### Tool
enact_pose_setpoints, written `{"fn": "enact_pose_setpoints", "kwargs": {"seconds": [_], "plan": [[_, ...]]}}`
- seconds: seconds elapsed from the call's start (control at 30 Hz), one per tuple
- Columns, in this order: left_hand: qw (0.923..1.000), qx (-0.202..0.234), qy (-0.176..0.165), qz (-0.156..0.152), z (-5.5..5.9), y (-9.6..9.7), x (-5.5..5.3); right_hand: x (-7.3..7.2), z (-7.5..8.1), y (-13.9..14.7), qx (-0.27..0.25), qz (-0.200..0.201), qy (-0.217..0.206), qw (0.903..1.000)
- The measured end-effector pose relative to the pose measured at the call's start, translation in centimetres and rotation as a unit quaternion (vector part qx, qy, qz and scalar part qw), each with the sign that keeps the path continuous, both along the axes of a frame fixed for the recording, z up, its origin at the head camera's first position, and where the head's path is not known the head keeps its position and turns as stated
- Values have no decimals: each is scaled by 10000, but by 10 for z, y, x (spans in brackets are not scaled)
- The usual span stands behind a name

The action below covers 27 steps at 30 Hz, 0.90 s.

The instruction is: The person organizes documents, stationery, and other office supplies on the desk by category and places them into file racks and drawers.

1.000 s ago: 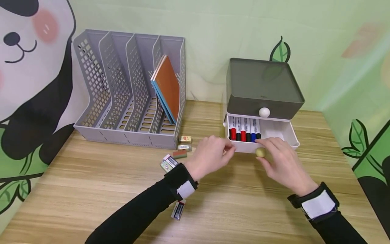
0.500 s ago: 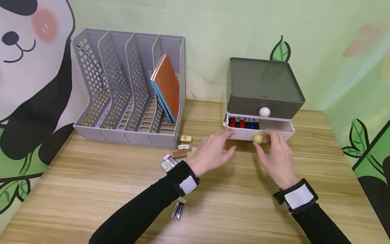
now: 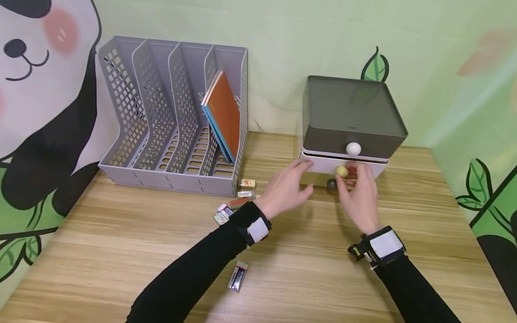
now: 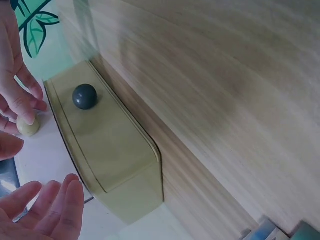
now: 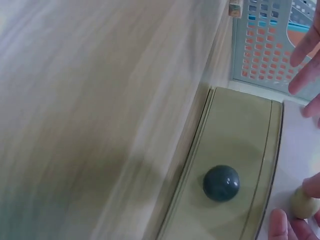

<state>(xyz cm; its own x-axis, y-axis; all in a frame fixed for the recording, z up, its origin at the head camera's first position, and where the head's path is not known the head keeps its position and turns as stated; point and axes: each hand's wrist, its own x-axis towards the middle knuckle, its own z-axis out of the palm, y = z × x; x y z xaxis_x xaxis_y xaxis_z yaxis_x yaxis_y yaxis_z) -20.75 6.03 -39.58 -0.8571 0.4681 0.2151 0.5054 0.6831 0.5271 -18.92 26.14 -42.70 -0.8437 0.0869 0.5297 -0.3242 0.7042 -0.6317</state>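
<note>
My right hand (image 3: 361, 199) pinches the round yellow-green knob (image 3: 341, 171) of the white middle drawer (image 3: 323, 164). That drawer sits almost flush in the small desktop drawer unit (image 3: 355, 105), with a thin dark gap along its top edge; its inside is hidden. My left hand (image 3: 284, 190) has relaxed fingers, the fingertips right at the drawer front's left end. Below, the bottom beige drawer (image 4: 107, 135) with a dark round knob (image 4: 84, 96) is flush. A white knob (image 3: 353, 149) marks the grey top drawer.
A grey file rack (image 3: 169, 180) stands at the back left, with orange and blue notebooks (image 3: 224, 116) leaning in its right slot. Several erasers lie near the rack's right front corner, partly behind my left sleeve. Another eraser (image 3: 238, 277) lies nearer the front.
The white drawer has slid back into the unit, hiding the markers inside. My right hand moved away from me with its knob. My left hand stayed near the drawer's left end, fingers now straighter.
</note>
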Motion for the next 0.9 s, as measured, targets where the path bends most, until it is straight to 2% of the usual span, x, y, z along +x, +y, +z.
{"fn": "enact_pose_setpoints", "kwargs": {"seconds": [0.17, 0.33, 0.4, 0.47, 0.53, 0.57, 0.63, 0.7, 0.77, 0.83, 0.9], "plan": [[10000, 0, -67, 2, -2, 3, -6, -8, 0, -2, -499, -69, -180, 9986], [10000, -23, -13, -3, -5, 4, -7, -9, 0, -4, -810, -197, -283, 9961], [9998, 168, -99, 25, -7, 4, -7, -8, -1, -5, -1144, -230, -410, 9923], [9978, 572, -313, 91, -10, 3, -8, -8, -2, -6, -1800, -261, -577, 9816], [9920, 1102, -576, 242, -12, 3, -9, -7, -3, -6, -2747, -299, -812, 9576], [9872, 1388, -709, 349, -14, 3, -10, -6, -3, -7, -3290, -321, -953, 9389], [9755, 1876, -975, 616, -16, 3, -11, -7, -3, -6, -4260, -456, -1293, 8943], [9646, 2175, -1198, 887, -17, 3, -13, -7, -3, -5, -5004, -607, -1763, 8455], [9553, 2359, -1423, 1069, -18, 3, -15, -7, -3, -2, -5381, -689, -2324, 8072], [9493, 2417, -1636, 1170, -20, 4, -16, -7, -5, 1, -5564, -639, -2899, 7761], [9433, 2467, -1873, 1193, -23, 4, -18, -6, -6, 4, -5638, -460, -3404, 7511]]}}
